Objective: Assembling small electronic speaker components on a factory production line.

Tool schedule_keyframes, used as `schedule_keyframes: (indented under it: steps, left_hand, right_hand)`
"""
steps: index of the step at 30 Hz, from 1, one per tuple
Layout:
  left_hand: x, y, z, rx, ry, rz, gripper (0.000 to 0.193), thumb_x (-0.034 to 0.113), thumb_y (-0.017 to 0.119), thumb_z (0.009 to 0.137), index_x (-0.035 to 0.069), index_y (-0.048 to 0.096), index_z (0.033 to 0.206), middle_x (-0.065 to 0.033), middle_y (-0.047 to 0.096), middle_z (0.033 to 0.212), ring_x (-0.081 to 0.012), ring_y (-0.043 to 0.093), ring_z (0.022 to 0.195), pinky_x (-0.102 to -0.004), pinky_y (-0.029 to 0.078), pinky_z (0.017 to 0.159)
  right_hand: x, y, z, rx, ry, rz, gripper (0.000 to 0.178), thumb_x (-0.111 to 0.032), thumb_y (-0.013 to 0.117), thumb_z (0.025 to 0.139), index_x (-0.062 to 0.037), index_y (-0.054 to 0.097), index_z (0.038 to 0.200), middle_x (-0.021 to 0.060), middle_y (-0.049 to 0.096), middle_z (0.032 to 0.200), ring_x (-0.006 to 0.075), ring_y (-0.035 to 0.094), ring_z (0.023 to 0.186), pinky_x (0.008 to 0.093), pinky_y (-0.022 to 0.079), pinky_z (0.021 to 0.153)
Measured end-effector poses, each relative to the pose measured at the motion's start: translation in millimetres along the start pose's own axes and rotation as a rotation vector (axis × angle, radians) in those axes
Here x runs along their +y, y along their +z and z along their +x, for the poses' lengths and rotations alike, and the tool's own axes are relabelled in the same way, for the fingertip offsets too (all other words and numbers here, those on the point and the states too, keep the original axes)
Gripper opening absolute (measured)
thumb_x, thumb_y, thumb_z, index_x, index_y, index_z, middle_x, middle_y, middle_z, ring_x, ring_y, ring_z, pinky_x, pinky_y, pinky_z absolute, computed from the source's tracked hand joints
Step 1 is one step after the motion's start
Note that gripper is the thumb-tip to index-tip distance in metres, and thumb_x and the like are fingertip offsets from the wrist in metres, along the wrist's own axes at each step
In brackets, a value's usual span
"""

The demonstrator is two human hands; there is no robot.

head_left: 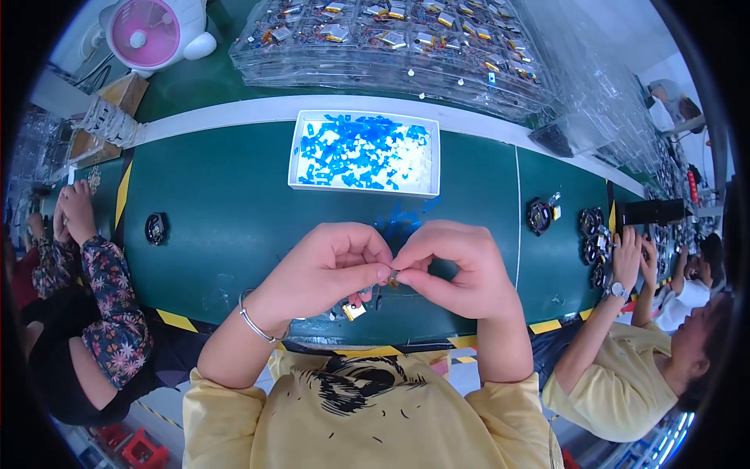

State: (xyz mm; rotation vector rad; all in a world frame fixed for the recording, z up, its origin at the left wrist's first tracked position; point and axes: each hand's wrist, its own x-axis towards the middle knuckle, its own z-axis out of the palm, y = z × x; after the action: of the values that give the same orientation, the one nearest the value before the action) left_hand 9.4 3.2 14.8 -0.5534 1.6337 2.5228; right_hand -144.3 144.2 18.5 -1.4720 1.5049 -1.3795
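Note:
My left hand (332, 262) and my right hand (457, 262) meet fingertip to fingertip over the near part of the green table. Between the pinched fingers shows a small brownish piece (393, 279), too small to make out fully. My left fingers are curled around a small electronic part with wires. From beneath that hand a flat silver and yellow battery (354, 311) sticks out. Just beyond the fingertips lies a loose heap of blue film pieces (397, 223).
Past my hands stands a white box (435, 187) holding many blue and white pieces. Clear trays (312, 72) of battery parts are stacked behind it. Round black parts (156, 228) lie left and right. Co-workers' hands (626, 258) are at both sides. A pink-and-white fan (144, 35) stands far left.

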Motion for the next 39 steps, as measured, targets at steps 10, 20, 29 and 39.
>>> schedule_keyframes:
  steps: [10,20,29,39]
  left_hand:
    - [-6.4,13.3,-1.7,0.208,0.237,0.080,0.003,0.002,0.061,0.087,0.000,0.061,0.088,-0.0015,0.062,0.074,-0.0044,0.056,0.059,-0.0166,0.043,0.052]
    - [-9.3,7.5,-0.8,0.233,0.249,0.103,0.006,0.003,0.061,0.087,-0.001,0.064,0.089,-0.0018,0.063,0.075,-0.0034,0.053,0.060,-0.0174,0.042,0.053]
    - [-6.5,4.1,1.2,0.272,0.241,0.106,0.007,0.005,0.061,0.087,-0.001,0.065,0.088,-0.0008,0.063,0.075,-0.0030,0.054,0.062,-0.0165,0.042,0.055]
    - [-2.1,-0.4,0.5,0.257,0.202,0.039,0.008,0.005,0.060,0.088,-0.001,0.065,0.091,-0.0018,0.065,0.078,-0.0025,0.055,0.064,-0.0163,0.043,0.056]
  right_hand:
    - [8.3,28.3,5.3,0.312,0.040,-0.004,0.014,0.005,0.069,0.073,0.0015,0.067,0.087,0.0070,0.062,0.076,0.0124,0.058,0.067,0.0234,0.046,0.057]
    - [13.9,27.0,12.2,0.385,-0.407,-0.518,0.018,0.006,0.068,0.065,-0.0011,0.065,0.081,0.0090,0.063,0.074,0.0186,0.060,0.060,0.0262,0.048,0.054]
    - [8.5,20.1,19.3,0.357,-0.330,-0.465,0.015,0.004,0.068,0.064,-0.0029,0.062,0.076,0.0077,0.062,0.072,0.0208,0.061,0.062,0.0279,0.049,0.054]
    - [34.5,6.0,33.9,0.513,-0.085,-0.414,0.013,0.006,0.064,0.071,-0.0015,0.063,0.082,0.0085,0.062,0.076,0.0171,0.061,0.063,0.0250,0.048,0.057]
